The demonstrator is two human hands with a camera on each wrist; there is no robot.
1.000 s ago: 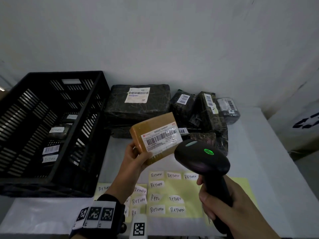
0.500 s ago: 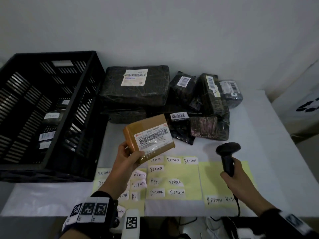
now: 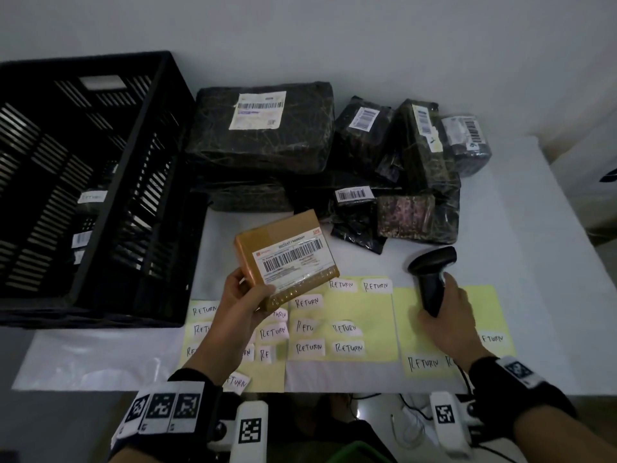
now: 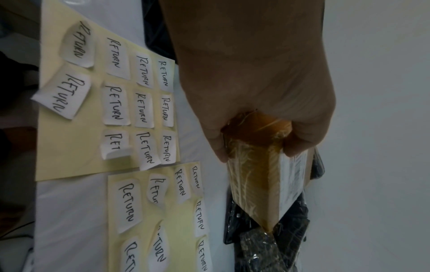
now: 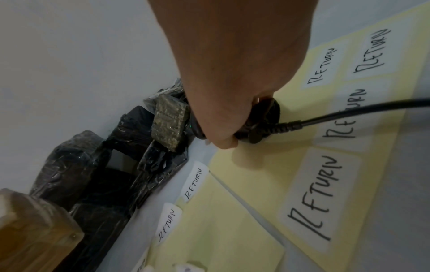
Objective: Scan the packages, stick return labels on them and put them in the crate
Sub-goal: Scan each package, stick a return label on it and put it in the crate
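Gripped by its lower corner in the left hand (image 3: 242,300), the tan taped cardboard package (image 3: 286,259) is held above the white surface (image 3: 521,262), barcode label up, at 3 o'clock from the black slatted plastic crate (image 3: 100,182). Since a second ago the black handheld scanner (image 3: 432,279) has been lowered from the label to the surface at 3 o'clock, the right hand (image 3: 447,320) curled round its handle. Scanning appears finished; a handwritten white return label (image 3: 307,301) is judged next.

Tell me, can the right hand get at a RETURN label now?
Probably not yet: the right hand grips the barcode scanner. The RETURN labels lie uncovered nearby.
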